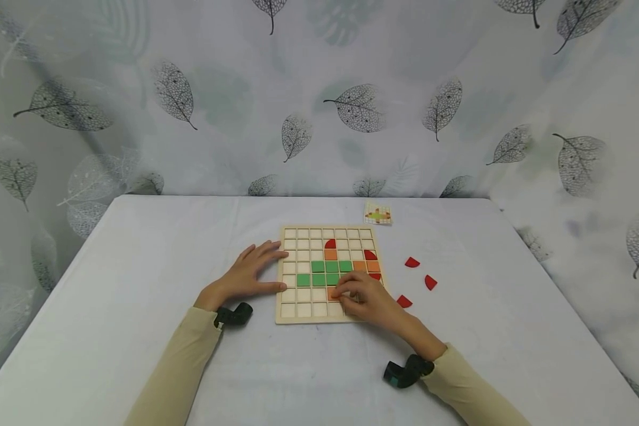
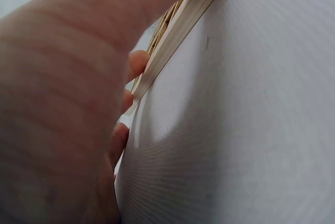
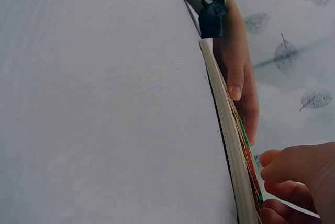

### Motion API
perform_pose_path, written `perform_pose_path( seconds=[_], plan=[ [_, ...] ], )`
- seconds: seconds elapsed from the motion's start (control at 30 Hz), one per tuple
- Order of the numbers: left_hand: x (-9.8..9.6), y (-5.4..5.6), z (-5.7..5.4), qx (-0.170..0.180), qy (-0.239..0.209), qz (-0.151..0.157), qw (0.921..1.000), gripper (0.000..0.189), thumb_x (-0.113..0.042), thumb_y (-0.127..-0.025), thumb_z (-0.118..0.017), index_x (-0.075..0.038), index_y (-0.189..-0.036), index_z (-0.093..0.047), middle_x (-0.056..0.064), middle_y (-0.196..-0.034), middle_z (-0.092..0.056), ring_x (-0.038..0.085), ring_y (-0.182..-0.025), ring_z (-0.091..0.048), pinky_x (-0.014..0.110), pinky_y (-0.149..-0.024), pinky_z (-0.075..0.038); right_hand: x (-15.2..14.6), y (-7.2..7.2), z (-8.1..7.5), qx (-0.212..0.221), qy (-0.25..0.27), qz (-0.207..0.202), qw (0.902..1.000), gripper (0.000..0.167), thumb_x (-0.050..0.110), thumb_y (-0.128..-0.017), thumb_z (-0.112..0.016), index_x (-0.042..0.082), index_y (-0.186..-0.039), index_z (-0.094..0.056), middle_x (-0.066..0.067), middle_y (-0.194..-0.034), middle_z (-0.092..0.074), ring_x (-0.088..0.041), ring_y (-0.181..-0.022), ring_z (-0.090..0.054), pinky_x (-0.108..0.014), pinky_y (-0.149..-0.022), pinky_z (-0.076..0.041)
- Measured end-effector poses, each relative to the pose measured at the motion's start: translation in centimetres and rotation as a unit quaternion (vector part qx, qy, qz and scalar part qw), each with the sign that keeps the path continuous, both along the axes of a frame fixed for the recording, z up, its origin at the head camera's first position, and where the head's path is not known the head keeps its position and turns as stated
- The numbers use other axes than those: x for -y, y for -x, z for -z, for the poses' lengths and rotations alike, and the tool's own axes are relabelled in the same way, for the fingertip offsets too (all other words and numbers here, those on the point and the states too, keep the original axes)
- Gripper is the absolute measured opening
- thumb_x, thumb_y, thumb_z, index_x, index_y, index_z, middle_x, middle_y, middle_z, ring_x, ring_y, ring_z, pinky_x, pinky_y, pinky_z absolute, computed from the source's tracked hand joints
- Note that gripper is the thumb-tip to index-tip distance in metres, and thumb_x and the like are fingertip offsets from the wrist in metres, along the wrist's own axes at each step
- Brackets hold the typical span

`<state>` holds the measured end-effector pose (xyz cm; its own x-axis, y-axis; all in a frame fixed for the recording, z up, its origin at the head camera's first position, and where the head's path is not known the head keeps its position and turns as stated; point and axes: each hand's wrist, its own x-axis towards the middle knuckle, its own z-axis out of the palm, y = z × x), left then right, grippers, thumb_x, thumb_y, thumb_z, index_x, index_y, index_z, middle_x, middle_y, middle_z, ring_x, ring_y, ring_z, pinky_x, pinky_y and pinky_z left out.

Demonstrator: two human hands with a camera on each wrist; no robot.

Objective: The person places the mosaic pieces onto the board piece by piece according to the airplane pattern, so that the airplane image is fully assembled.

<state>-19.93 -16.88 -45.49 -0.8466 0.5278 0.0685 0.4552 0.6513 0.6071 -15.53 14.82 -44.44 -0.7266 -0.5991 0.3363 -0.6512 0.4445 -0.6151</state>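
Observation:
A wooden grid board (image 1: 289, 310) lies on the table, with green square tiles (image 1: 332, 266), orange square tiles (image 1: 359, 265) and red quarter-round tiles (image 1: 330, 244) in some of its cells. My left hand (image 1: 250, 273) is spread at the board's left side, its fingertips and thumb against the edge. Over the lower right of the board, my right hand (image 1: 370, 299) has its thumb and fingers drawn together, the tips at an orange tile (image 1: 331, 293) in a lower row. Its palm covers several cells. The right wrist view shows those curled fingers (image 3: 293, 169) close above the board's surface.
Loose red quarter-round tiles lie right of the board: one upper tile (image 1: 412, 262), one further right (image 1: 431, 282), one near the right hand (image 1: 404, 302). A small pattern card (image 1: 378, 214) sits behind the board. The table (image 1: 138, 266) has a white cloth; a leaf-print curtain (image 1: 218, 148) hangs behind.

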Motion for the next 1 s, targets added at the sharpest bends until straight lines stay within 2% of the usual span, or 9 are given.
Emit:
perform_pose_path(
  seconds=[0.13, 0.4, 0.5, 0.63, 0.73, 1.0],
  plan=[
    [0.0, 0.0, 0.0, -0.008, 0.002, 0.002, 1.0000, 0.070, -0.046, -0.083, -0.073, -0.016, -0.142, -0.049, 0.011, -0.157, -0.030, 0.031, -0.148, -0.018, 0.051, -0.120, -0.005, -0.4, 0.0, -0.1, -0.019, 0.012, 0.002, 0.9997, 0.014, -0.003, -0.085, -0.069, 0.008, -0.091, -0.075, -0.005, -0.100, -0.064, -0.019, -0.093, -0.056, -0.023, -0.068, -0.053],
    [-0.1, -0.1, -0.2, -0.011, 0.003, 0.001, 0.9999, 0.070, -0.045, -0.083, -0.074, -0.015, -0.142, -0.050, 0.011, -0.157, -0.031, 0.032, -0.148, -0.020, 0.051, -0.120, -0.006, -1.7, 0.2, 0.0, -0.061, 0.037, -0.011, 0.9974, 0.016, -0.008, -0.081, -0.071, 0.004, -0.090, -0.073, -0.010, -0.097, -0.064, -0.014, -0.069, -0.054, -0.023, -0.056, -0.050],
    [-0.1, -0.1, -0.1, -0.015, 0.002, 0.004, 0.9999, 0.070, -0.045, -0.083, -0.074, -0.015, -0.141, -0.050, 0.012, -0.156, -0.031, 0.032, -0.147, -0.020, 0.051, -0.119, -0.007, -2.3, 0.0, 0.0, -0.054, 0.031, -0.009, 0.9980, 0.017, -0.009, -0.080, -0.071, 0.005, -0.091, -0.073, -0.011, -0.099, -0.063, -0.016, -0.074, -0.055, -0.023, -0.058, -0.051],
    [0.0, 0.0, 0.0, -0.025, -0.005, 0.009, 0.9996, 0.070, -0.045, -0.083, -0.073, -0.013, -0.141, -0.050, 0.014, -0.156, -0.032, 0.034, -0.147, -0.020, 0.053, -0.118, -0.008, -3.1, -0.3, -0.2, -0.029, 0.024, 0.006, 0.9993, 0.017, -0.007, -0.081, -0.072, 0.005, -0.093, -0.073, -0.010, -0.102, -0.063, -0.020, -0.089, -0.057, -0.025, -0.064, -0.054],
    [0.0, 0.0, 0.0, -0.021, -0.010, 0.009, 0.9997, 0.070, -0.045, -0.083, -0.073, -0.013, -0.141, -0.050, 0.014, -0.156, -0.032, 0.034, -0.147, -0.019, 0.053, -0.119, -0.007, -3.7, -0.4, -0.2, -0.025, 0.018, 0.017, 0.9994, 0.017, -0.006, -0.081, -0.073, 0.006, -0.093, -0.074, -0.009, -0.103, -0.064, -0.020, -0.093, -0.057, -0.026, -0.064, -0.053],
    [0.1, 0.0, 0.0, -0.012, 0.006, 0.008, 0.9999, 0.070, -0.047, -0.084, -0.072, -0.015, -0.142, -0.049, 0.011, -0.157, -0.030, 0.031, -0.148, -0.018, 0.051, -0.120, -0.006, -5.2, -0.9, 0.1, -0.040, 0.036, 0.029, 0.9981, 0.023, -0.012, -0.078, -0.071, 0.006, -0.092, -0.073, -0.008, -0.098, -0.064, -0.018, -0.082, -0.056, -0.024, -0.058, -0.051]
  ],
)
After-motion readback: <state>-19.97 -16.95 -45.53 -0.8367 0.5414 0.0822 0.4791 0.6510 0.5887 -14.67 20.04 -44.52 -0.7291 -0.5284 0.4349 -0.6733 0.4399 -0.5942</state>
